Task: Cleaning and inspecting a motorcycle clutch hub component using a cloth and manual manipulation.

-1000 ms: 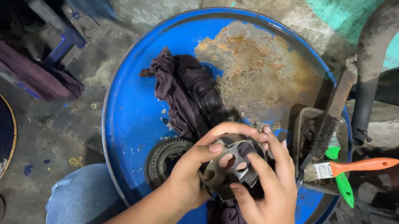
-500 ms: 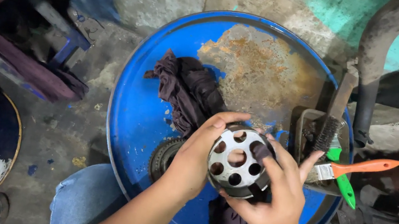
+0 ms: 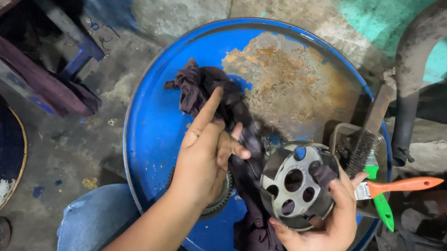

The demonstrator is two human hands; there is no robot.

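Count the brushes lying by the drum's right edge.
2, possibly more hidden. A wire brush lies across a small tray; an orange-handled paintbrush lies just below it, beside the right hand, crossing a green-handled tool.

The left hand (image 3: 204,155) covers most of a toothed gear ring (image 3: 223,193), leaving only an arc of teeth; the perforated metal drum (image 3: 294,186) and the right hand (image 3: 326,229) hide the middle of the dark rag (image 3: 226,105); the blue drum lid (image 3: 157,133) is cut off by the bottom edge.

A grimy workshop: rusty blue drum (image 3: 179,107), wire brush (image 3: 363,146), stained concrete floor (image 3: 85,140).
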